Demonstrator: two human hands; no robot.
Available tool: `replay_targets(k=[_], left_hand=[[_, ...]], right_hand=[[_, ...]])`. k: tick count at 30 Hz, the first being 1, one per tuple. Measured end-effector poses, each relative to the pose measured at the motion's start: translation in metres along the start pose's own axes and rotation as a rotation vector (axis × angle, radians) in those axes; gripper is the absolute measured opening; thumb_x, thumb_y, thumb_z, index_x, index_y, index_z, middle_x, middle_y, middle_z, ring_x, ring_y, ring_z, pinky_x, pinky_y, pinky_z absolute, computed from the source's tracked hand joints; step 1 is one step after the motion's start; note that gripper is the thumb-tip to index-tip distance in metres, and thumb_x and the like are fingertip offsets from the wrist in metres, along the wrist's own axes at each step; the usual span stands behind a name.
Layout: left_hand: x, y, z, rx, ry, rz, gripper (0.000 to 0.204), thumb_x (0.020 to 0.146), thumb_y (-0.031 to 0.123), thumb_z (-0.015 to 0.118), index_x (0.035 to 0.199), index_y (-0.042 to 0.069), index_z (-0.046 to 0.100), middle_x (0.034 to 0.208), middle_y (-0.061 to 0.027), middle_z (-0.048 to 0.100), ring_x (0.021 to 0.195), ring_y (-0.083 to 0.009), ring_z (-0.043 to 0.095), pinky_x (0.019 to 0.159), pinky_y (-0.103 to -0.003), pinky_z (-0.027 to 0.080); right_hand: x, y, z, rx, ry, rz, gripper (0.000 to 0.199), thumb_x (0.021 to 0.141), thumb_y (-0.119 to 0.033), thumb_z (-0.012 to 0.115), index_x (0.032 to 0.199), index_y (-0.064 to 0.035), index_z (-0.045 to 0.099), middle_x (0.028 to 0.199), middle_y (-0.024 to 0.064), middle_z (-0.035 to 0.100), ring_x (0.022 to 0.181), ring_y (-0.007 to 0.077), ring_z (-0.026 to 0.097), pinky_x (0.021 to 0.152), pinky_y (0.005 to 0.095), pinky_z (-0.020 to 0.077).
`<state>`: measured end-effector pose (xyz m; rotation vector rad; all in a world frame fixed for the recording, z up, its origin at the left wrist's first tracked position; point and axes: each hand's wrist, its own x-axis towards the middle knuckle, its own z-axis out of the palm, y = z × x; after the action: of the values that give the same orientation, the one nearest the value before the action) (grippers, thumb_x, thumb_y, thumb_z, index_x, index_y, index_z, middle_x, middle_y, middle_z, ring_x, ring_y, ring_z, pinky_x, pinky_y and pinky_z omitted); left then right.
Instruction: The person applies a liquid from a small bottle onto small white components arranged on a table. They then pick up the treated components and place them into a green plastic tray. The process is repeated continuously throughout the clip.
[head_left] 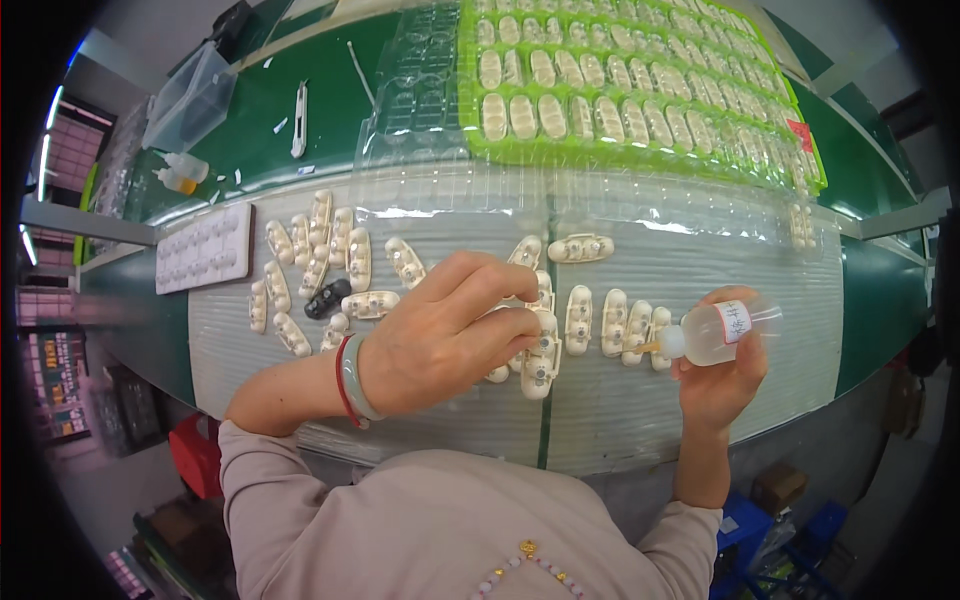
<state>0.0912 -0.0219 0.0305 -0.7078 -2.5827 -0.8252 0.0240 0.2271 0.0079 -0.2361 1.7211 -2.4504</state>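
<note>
My left hand (440,330) reaches over the work surface, its thumb and fingers bent together on a cream oblong plastic part (541,362) with small round metal-looking spots. The fingers partly hide that part and the ones beside it. In my right hand (716,398) is a clear squeeze bottle (712,333) with a white cap, a labelled side and a thin nozzle. It is tipped on its side, the nozzle pointing left at a short row of similar cream parts (614,322). A single part (580,249) lies crosswise behind that row.
More cream parts (320,220) lie loosely at left, with one black part (328,298) among them. A white tray (205,248) sits farther left. Clear plastic trays (420,170) and a green rack of parts (640,145) stand behind. A utility knife (300,120) and small bottles (180,180) lie at far left.
</note>
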Motion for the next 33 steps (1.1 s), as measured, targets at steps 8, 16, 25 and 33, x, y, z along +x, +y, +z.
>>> replay_targets(k=[8, 16, 25, 33], left_hand=[[-0.006, 0.002, 0.009, -0.059, 0.028, 0.075, 0.028, 0.060, 0.001, 0.072, 0.086, 0.006, 0.063, 0.098, -0.0070, 0.054, 0.089, -0.0241, 0.050, 0.076, -0.032, 0.044], [-0.008, -0.004, 0.012, 0.009, -0.001, 0.094, 0.031, 0.059, 0.005, 0.069, 0.089, 0.006, 0.062, 0.098, -0.0071, 0.054, 0.090, -0.0245, 0.050, 0.077, -0.033, 0.044], [-0.008, -0.007, 0.014, -0.007, -0.009, 0.103, 0.030, 0.060, 0.007, 0.070, 0.088, 0.006, 0.063, 0.099, -0.0074, 0.054, 0.090, -0.0249, 0.050, 0.077, -0.033, 0.045], [-0.007, -0.006, 0.013, -0.016, 0.001, 0.090, 0.030, 0.060, 0.007, 0.070, 0.088, 0.007, 0.063, 0.099, -0.0073, 0.055, 0.090, -0.0244, 0.051, 0.078, -0.033, 0.043]], right_hand=[[-0.001, -0.005, 0.018, -0.029, -0.102, 0.086, 0.037, 0.075, -0.020, 0.058, 0.101, 0.0031, 0.046, 0.086, 0.0152, 0.056, 0.064, 0.0196, 0.060, 0.041, 0.0302, 0.0506], [-0.003, 0.011, 0.022, -0.128, -0.054, -0.044, 0.047, 0.076, -0.037, 0.060, 0.099, 0.0012, 0.046, 0.086, 0.0136, 0.052, 0.056, 0.0186, 0.058, 0.033, 0.0276, 0.0467], [-0.001, 0.020, 0.011, -0.226, -0.085, -0.071, 0.049, 0.076, -0.039, 0.061, 0.098, 0.0021, 0.046, 0.085, 0.0133, 0.052, 0.056, 0.0186, 0.059, 0.034, 0.0272, 0.0475], [-0.001, 0.016, 0.015, -0.210, -0.071, -0.062, 0.049, 0.076, -0.039, 0.061, 0.097, 0.0026, 0.047, 0.084, 0.0132, 0.053, 0.055, 0.0184, 0.059, 0.035, 0.0274, 0.0478]])
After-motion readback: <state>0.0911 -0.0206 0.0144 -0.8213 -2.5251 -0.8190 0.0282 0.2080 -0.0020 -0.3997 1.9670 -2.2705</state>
